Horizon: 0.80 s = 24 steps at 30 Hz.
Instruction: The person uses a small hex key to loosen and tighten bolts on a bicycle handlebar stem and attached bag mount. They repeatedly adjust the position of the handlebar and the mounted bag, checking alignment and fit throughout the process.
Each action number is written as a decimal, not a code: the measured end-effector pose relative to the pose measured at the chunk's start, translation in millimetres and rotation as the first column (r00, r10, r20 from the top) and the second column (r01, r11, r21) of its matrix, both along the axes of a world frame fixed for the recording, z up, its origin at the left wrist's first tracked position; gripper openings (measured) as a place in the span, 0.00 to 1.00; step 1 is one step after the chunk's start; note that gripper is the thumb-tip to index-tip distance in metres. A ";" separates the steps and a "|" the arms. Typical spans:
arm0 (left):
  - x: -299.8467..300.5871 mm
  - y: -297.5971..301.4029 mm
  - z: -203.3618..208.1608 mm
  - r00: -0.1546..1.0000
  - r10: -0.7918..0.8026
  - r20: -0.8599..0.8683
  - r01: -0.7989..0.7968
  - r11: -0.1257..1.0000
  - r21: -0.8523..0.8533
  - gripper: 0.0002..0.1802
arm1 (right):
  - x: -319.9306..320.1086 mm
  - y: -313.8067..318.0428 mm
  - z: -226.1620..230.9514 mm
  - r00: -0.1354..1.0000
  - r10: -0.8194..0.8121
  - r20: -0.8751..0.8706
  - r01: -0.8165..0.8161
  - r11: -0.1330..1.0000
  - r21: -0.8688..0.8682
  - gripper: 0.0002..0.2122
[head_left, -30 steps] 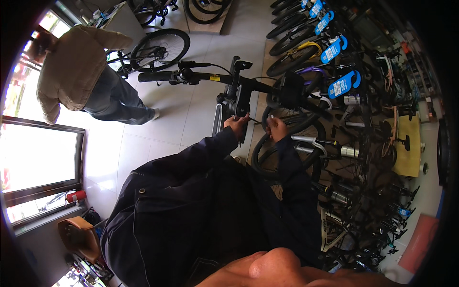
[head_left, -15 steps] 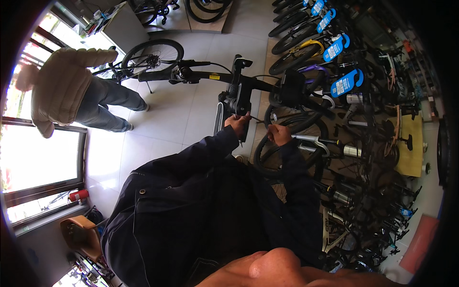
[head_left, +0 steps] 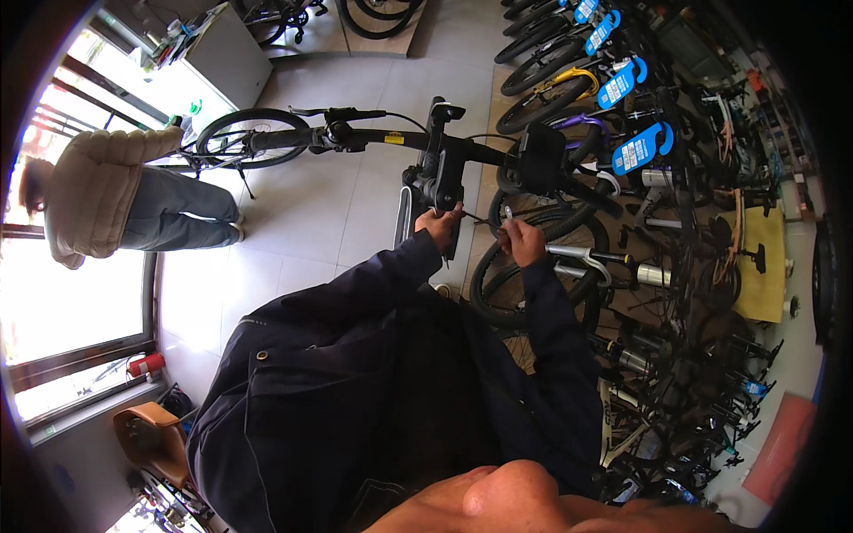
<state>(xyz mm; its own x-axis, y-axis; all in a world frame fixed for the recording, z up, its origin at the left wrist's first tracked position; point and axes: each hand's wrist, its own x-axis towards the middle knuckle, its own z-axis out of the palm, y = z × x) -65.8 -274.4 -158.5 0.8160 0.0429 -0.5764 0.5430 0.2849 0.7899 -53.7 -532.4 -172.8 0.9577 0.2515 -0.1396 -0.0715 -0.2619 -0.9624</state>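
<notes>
A bicycle with a dark handlebar (head_left: 369, 137) stands in front of me. My left hand (head_left: 439, 229) is closed at the near end of its dark stem (head_left: 450, 182). What its fingers grip is hidden. A thin dark rod (head_left: 476, 218) juts out to the right of those fingertips. Just right of it, my right hand (head_left: 522, 240) is pinched shut around a small silver piece (head_left: 508, 213), which points up and away; its kind is too small to tell. A black box-like part (head_left: 540, 158) sits on the bar's right side.
Along the right, parked bicycles (head_left: 569, 89) stand in a dense row, some with blue tags (head_left: 640, 149). Another person (head_left: 107, 195) stands by the windows at left. A parked bicycle (head_left: 253, 138) and a white cabinet (head_left: 227, 62) are beyond. A fire extinguisher (head_left: 146, 364) stands low left.
My right hand has risen slightly, and the silver piece now shows above its fingers. My left hand stays at the stem. The other person has shifted left.
</notes>
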 end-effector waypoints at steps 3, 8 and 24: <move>2.2 4.4 4.9 0.999 -0.037 -0.036 0.033 0.993 -0.111 0.27 | 25.9 -5.6 -16.5 0.740 0.159 -0.653 0.253 0.834 0.490 0.26; -2.7 -1.0 20.1 0.997 0.074 0.026 -0.073 0.996 -0.052 0.27 | 12.6 11.0 -18.3 0.961 -0.172 0.215 0.192 0.979 -0.074 0.26; 0.0 -1.0 8.8 0.999 0.040 -0.005 -0.040 0.999 -0.027 0.25 | -10.5 10.0 3.6 0.963 -0.019 0.269 0.147 0.873 -0.466 0.22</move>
